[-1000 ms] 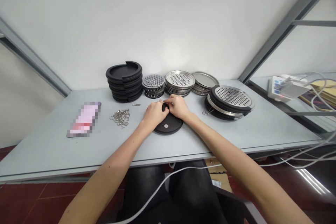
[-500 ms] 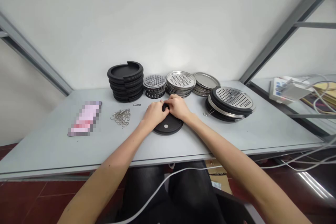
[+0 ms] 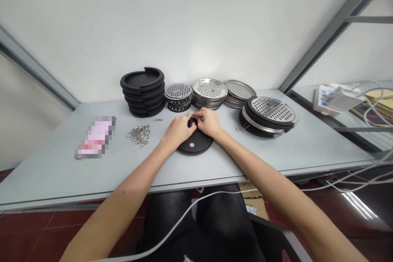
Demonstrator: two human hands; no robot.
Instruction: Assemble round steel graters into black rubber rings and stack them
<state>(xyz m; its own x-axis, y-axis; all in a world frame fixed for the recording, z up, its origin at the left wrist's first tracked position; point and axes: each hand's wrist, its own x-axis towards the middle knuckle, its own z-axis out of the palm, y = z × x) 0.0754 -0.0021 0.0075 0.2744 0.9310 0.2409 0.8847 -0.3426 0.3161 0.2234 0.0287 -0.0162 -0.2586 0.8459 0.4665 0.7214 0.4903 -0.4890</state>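
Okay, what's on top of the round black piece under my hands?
The near part of the black piece shows a pale round spot. Your left hand and right hand cover much of its far part; what lies beneath them is hidden.

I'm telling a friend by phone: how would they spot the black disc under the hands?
On the grey table, find the left hand and right hand close together. The black disc lies beneath them. Unlike the black trays stacked to its left, it lies singly and shows a pale round spot.
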